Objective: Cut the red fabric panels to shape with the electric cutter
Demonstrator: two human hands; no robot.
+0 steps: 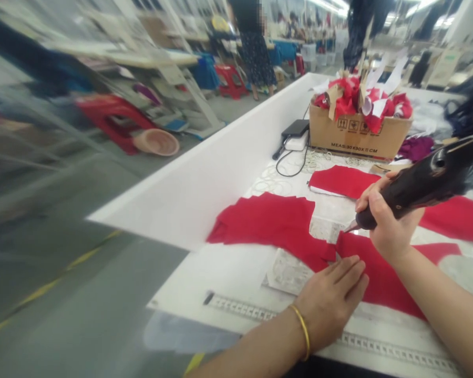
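Note:
My right hand (pixel 394 228) is wrapped round a black hand-held power tool (pixel 425 181), which slants down to the left. Its pointed metal tip (pixel 351 227) meets the upper left corner of a red fabric piece (pixel 386 273), though I cannot tell whether it touches. My left hand (pixel 333 299), a gold bangle at its wrist, lies with fingers stretched out on the near left edge of this fabric. Further left, a stack of red fabric pieces (pixel 268 220) reaches the fingertips with its narrow end. A grey patterned board (pixel 286 273) shows partly beneath the red fabric.
A tape measure (pixel 394 346) runs along the table's near edge. Behind the fabric stand a carton (pixel 355 134) of red scraps and a black device (pixel 297 127) with a cable. A white side panel (pixel 205 184) borders the left. Another person (pixel 256 47) stands in the background.

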